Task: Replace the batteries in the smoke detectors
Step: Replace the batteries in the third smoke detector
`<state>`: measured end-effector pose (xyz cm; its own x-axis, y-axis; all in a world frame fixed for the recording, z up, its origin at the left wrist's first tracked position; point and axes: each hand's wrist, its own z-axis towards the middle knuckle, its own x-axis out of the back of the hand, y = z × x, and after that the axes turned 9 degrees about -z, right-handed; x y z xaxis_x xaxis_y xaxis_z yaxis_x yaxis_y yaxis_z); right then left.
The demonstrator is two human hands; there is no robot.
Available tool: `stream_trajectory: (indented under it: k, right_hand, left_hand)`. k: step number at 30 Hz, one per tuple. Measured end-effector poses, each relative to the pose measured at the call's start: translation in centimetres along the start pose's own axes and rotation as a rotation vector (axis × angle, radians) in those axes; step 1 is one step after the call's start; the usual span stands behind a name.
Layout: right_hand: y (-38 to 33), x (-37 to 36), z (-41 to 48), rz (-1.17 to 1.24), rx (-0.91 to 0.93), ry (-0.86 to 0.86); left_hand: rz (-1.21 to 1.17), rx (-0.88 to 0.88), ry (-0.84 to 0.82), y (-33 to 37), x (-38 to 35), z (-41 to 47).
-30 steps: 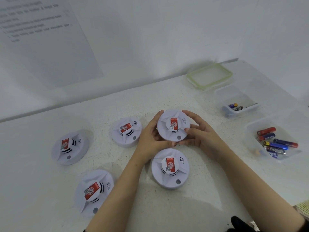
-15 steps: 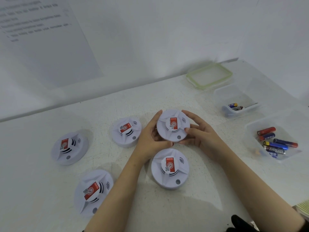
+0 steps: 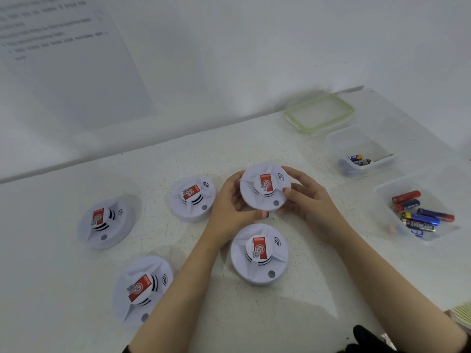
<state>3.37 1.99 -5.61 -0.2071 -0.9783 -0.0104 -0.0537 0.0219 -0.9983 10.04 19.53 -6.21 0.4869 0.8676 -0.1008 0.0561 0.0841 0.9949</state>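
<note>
"EVEREADY" battery (image 3: 419, 225) in tub (image 3: 382, 197); red-labelled smoke detector (image 3: 265, 189) between both hands.

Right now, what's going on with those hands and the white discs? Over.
Left hand and right hand both gripping one smoke detector, still closed. Four more detectors on table. Batteries in nearer tub. Nothing in the way.

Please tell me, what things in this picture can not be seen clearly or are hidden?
- Held smoke detector, head view: its underside and battery door face away.
- Paper on the wall: text blurred, cut by the left edge.
- Far box: battery labels too small, partly behind its wall.
- Yellow-green object: cut by the right edge.
</note>
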Motion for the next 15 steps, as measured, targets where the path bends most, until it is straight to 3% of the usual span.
stream_trajectory:
  k: [10,15]
  right_hand:
    - [-0.6,2.0,1.8,-0.673,0.194,0.077]
    - [0.9,3.1,3.1,-0.934,0.069,0.143]
  left_hand:
    - [0.313,-0.053,0.007,0.5,-1.2,2.4]
    - [0.589,0.014,-0.036,0.7,-1.7,3.9]
